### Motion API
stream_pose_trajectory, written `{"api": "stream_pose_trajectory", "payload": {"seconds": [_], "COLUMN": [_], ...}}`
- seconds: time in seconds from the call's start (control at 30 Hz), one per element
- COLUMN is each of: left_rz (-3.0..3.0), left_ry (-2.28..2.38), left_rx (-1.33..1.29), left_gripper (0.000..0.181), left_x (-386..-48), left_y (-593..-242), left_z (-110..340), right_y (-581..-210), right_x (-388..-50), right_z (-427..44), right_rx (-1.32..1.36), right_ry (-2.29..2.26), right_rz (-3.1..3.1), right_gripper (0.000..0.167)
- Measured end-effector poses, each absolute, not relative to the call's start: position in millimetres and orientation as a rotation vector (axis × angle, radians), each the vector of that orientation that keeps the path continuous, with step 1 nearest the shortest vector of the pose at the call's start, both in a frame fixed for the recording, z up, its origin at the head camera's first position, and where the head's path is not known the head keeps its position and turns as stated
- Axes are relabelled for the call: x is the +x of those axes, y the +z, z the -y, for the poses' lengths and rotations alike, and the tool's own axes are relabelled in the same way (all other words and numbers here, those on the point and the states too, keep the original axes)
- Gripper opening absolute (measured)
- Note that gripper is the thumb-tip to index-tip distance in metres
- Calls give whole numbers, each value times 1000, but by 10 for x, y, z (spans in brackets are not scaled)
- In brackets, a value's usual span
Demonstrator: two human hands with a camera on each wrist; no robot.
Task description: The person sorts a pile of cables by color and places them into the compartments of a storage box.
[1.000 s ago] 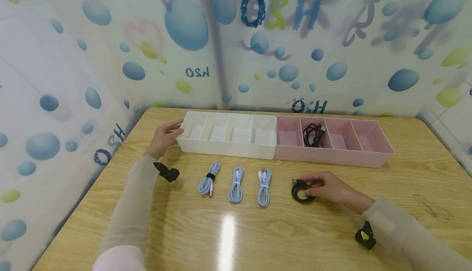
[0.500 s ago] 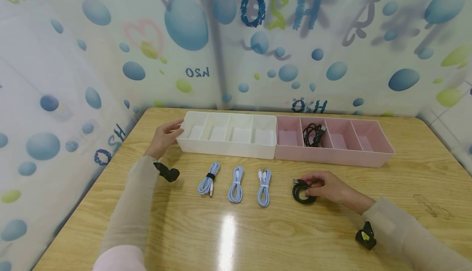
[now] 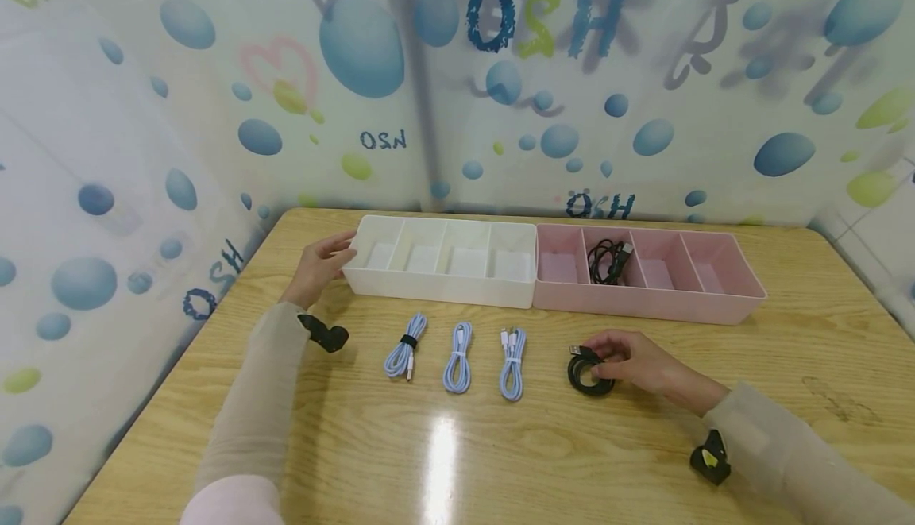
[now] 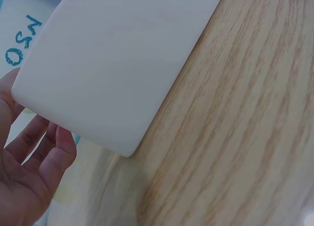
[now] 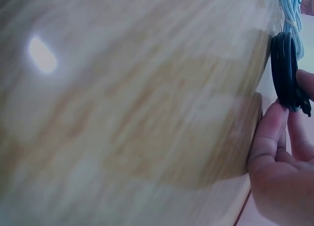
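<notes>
Very little has changed: over the last second the coiled black USB cable (image 3: pixel 588 387) has shifted only a touch rightward along the bench (image 3: pixel 515 461), while the right hand (image 3: pixel 632 362) has stayed almost where it was. The right grip pinches the coil at its right side between thumb and fingers, with the metal USB plug (image 3: pixel 577 350) sticking out to the left. The coil is in front of the pink organizer (image 3: pixel 643 303) and outside it; I cannot tell whether it is lifted clear of the wood or partly rests there.

The left hand (image 3: pixel 314 271) has not moved noticeably. Its grip is spread loosely, fingers touching the outer end of the white organizer (image 3: pixel 439 287), which stands end to end with the pink one.

The other contents match the earlier views: a looser black cable (image 3: pixel 606 263) sits in the pink organizer's second compartment from the left, and three light-blue cables, the strapped bundle (image 3: pixel 405 345), the middle bundle (image 3: pixel 457 357) and the right bundle (image 3: pixel 511 364), lie in a row in front of the white one.

I would judge that the work has barely advanced (a small adjustment of the coil, perhaps), since the coil is not yet in any compartment.
</notes>
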State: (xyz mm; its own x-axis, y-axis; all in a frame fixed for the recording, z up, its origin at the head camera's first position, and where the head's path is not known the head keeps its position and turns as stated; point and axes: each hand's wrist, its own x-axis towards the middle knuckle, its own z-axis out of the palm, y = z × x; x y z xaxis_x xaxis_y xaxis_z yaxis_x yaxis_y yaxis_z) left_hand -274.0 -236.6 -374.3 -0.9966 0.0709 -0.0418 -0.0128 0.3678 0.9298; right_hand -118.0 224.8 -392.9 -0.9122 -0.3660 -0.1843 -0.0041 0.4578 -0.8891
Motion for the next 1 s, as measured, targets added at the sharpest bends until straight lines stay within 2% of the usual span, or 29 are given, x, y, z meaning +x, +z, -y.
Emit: {"api": "stream_pose_trajectory", "payload": {"seconds": [0.3,1.0], "left_rz": [-2555,-2471], "left_ry": [1720,1769], "left_rx": [71,57], "left_gripper": [48,47], "left_x": [-2724,-2714], "left_y": [-3738,-3695], "left_z": [2368,2340], "right_y": [-3908,-3862], "right_x": [-1165,-1132], "right_z": [-2257,-2277], "right_rx": [-318,-252], "right_ry": [-1442,-1416], "right_rz": [-2322,-2301], "right_gripper": [49,43]}}
